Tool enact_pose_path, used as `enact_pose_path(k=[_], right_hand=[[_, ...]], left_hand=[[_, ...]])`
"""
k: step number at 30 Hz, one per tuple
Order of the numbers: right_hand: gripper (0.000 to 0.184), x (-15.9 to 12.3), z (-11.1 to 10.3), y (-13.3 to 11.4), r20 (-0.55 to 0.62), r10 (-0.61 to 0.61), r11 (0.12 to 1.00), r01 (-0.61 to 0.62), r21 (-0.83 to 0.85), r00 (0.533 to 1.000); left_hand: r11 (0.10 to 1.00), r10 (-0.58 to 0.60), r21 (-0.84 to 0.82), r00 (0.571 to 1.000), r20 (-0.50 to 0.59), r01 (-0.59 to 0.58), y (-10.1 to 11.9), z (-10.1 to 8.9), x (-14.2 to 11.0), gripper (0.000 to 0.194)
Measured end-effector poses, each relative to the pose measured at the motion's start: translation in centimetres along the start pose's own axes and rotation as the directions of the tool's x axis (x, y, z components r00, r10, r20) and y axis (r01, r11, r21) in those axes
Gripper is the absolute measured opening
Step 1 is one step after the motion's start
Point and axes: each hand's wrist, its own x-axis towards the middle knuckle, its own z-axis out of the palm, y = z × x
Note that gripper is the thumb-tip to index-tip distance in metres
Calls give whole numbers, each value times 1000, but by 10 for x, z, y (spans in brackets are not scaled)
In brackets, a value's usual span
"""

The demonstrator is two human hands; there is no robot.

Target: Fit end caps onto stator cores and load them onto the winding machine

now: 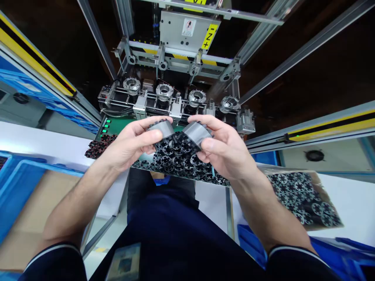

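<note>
Head view, looking down past dark trousers: the left hand and the right hand are raised side by side above a bench, each pinching a piece between thumb and curled fingers. The left hand grips a grey slotted core, with the thumb on its near face and the fingers wrapped over the far side. The right hand grips a matching core in the same way. The two cores sit end to end and nearly meet, though I cannot tell whether they touch. Directly beneath them lies a heap of black slotted rings, with a smaller reddish-black cluster further left, just beside a green circuit board. More black rings fill a cardboard box at right. Beyond the hands stands a machine with four round metal fixtures in a row, under a grey plate with a yellow label, within an aluminium frame edged with yellow-and-black strips. A blue plastic crate sits low on the left, and another blue crate sits low on the right.
</note>
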Motion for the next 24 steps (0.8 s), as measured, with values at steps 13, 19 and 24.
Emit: enact_pose_path(k=[13,19,24], right_hand=[[62,38,-9,13,-115,34,999,-34,3,993],[60,77,-29,29,-177,-16,985,-15,-174,984],[55,116,-58,45,-165,-196,895,107,-434,967]], left_hand=[[997,12,73,1000,16,-13,7,-37,28,65],[971,43,239,996,-74,-24,6,-80,70,63],[866,197,487,973,-123,-114,15,-118,104,74]])
